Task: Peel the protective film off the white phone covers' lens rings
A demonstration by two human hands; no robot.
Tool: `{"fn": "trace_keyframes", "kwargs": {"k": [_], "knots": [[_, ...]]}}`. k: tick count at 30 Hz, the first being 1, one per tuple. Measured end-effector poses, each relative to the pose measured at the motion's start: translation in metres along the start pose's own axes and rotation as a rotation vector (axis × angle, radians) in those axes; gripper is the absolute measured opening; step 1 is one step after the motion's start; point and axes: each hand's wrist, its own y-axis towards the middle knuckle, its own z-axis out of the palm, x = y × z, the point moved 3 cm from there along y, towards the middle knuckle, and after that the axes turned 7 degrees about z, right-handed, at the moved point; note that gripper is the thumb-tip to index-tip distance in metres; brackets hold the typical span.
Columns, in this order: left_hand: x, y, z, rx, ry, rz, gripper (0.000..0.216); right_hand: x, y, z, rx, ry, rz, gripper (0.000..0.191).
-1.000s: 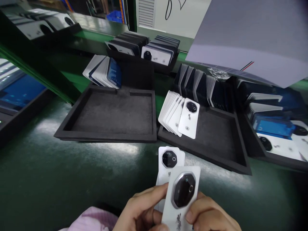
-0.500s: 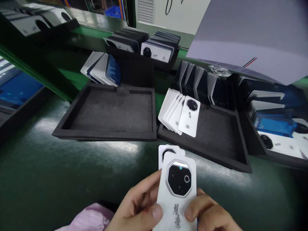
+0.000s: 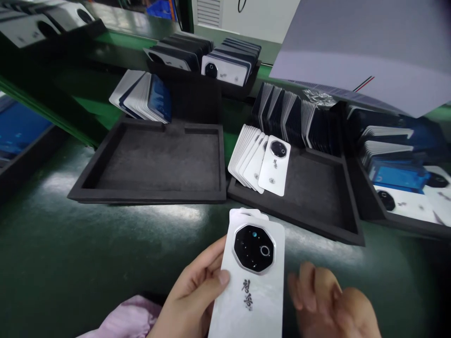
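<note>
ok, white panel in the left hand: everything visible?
White panel, smooth, plastic-looking, rounded top corners; dark, silver-rimmed octagonal window containing a light ring, above dark lettering. Its front faces the camera; lower end out of frame. The left hand grips its left edge, thumb in front; white pieces show behind its top.

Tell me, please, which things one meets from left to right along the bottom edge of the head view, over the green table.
Pink sleeve, left hand, white panel with a dark octagonal window, right hand.
</note>
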Motion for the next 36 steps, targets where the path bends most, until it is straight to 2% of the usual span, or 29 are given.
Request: {"fn": "trace_keyframes", "kwargs": {"k": [2,4,7,10,13,16,23,28,36], "knots": [[0.003,0.001,-0.001,0.006,0.120,0.029,0.038,-0.003,-0.001,-0.009,-0.117,-0.069,0.118,0.021],[0.005,0.002,0.000,0.017,0.228,0.046,0.037,-0.005,-0.004,-0.016,-0.178,-0.220,0.243,0.014],[0.008,0.002,0.002,0.017,0.302,0.031,0.036,-0.007,-0.008,-0.021,-0.186,-0.403,0.326,0.005],[0.009,0.003,0.002,-0.026,0.325,0.019,0.034,-0.007,-0.007,-0.021,-0.155,-0.484,0.299,0.008],[0.008,0.002,0.000,-0.088,0.354,0.014,0.033,-0.008,-0.006,-0.023,-0.185,-0.505,0.268,0.009],[0.008,0.002,-0.001,-0.091,0.377,0.002,0.034,-0.007,-0.006,-0.024,-0.187,-0.508,0.257,0.007],[0.010,0.003,-0.001,-0.023,0.408,-0.013,0.033,-0.005,-0.009,-0.016,0.021,-0.353,0.292,0.006],[0.011,0.003,0.000,0.029,0.363,-0.034,0.036,-0.008,-0.009,-0.017,-0.081,-0.545,0.240,0.008],[0.012,0.003,0.000,-0.010,0.352,-0.018,0.036,-0.008,-0.008,-0.014,-0.122,-0.559,0.241,0.006]]}}
